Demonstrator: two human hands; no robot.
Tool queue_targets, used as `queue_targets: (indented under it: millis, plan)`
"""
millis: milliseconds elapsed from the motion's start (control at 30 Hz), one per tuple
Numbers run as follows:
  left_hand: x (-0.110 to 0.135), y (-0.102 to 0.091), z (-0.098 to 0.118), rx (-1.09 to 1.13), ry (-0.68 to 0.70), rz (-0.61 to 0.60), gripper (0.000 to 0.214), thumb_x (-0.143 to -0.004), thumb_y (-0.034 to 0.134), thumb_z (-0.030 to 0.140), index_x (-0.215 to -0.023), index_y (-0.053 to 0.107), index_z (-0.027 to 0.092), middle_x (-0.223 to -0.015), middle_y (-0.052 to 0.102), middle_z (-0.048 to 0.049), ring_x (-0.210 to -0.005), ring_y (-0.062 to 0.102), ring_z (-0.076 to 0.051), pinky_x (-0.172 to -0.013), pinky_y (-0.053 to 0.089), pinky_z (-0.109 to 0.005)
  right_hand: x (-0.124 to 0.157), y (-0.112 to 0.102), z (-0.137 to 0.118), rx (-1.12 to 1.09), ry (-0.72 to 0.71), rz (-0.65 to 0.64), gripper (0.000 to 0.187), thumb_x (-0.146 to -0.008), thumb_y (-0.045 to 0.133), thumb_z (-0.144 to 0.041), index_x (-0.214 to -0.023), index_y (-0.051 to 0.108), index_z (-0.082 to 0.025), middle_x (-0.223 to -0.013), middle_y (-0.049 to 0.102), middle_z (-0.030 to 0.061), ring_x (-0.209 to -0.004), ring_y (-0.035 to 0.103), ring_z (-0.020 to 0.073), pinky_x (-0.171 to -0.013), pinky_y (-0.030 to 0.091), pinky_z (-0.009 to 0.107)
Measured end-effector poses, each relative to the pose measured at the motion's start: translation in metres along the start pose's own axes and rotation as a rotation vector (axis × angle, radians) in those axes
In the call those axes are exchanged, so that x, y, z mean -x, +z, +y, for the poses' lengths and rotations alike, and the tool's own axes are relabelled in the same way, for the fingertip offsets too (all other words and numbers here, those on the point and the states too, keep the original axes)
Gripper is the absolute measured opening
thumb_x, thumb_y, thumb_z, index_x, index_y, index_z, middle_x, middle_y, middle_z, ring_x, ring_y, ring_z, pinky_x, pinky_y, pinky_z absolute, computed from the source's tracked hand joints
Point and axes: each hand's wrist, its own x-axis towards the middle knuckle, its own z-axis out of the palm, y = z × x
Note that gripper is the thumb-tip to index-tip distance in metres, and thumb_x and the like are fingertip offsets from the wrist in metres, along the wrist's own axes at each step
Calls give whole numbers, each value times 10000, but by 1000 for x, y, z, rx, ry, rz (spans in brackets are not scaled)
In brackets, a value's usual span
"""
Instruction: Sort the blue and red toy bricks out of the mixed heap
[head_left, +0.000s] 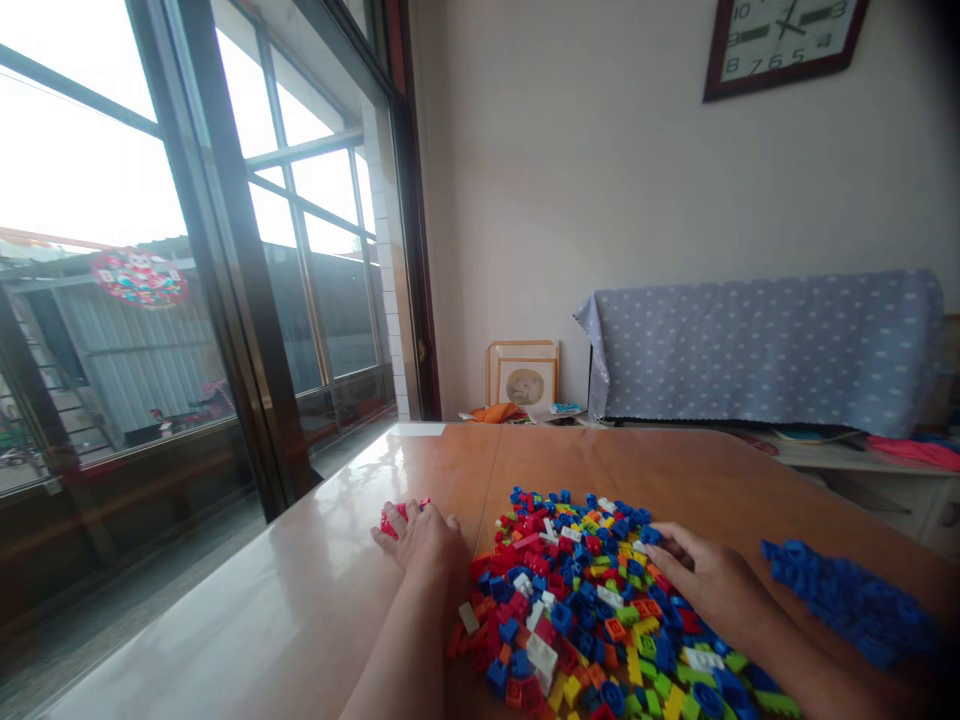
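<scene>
My left hand point(418, 535) is on the left part of the table, its fingers spread over a small group of red toy bricks point(394, 517) that it partly hides. To its right lies a wide heap of mixed toy bricks point(570, 590) in red, blue, yellow, green, orange and white. My right hand point(694, 568) reaches in at the heap's right edge, with thumb and fingers closed around a blue toy brick point(650, 535). Beyond my right forearm a separate pile of blue bricks point(847, 600) rests on the table.
The brown wooden table point(600, 455) has a glossy top, with a white sheet point(420, 430) at its far left corner. Glass windows point(315, 250) stand to the left. Behind are picture frames point(525, 380), a dotted grey-blue cloth point(757, 350) over something, and a wall clock point(784, 45).
</scene>
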Motion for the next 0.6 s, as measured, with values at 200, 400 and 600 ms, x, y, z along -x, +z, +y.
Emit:
queue_targets:
  millis: [200, 400, 600]
  plan:
    - [-1, 2, 5, -264, 198, 86, 78, -707, 672, 270, -744, 629, 218, -1278, 601, -172, -1463, 234, -430, -1105, 222, -643, 3, -7, -15, -68, 12, 45, 349, -889, 557, -488, -1122, 682, -260, -924, 772, 17, -864, 716, 236, -765, 540, 310]
    - [-10, 4, 27, -262, 385, -22, 382, -854, 506, 282, -1171, 696, 184, -1278, 565, -180, -1146, 587, -338, -981, 461, -460, 0, -10, -34, -463, 183, 162, 242, -861, 619, -406, -980, 690, -208, -865, 747, 12, -801, 701, 187, -729, 541, 278]
    - [9, 12, 53, -144, 568, -171, 360, -917, 463, 386, -1164, 692, 258, -1097, 643, -81, -910, 672, -242, -795, 529, -343, -13, -13, -21, -1207, 552, 387, 214, -827, 734, -341, -911, 640, -168, -771, 725, 35, -661, 696, 140, -576, 550, 215]
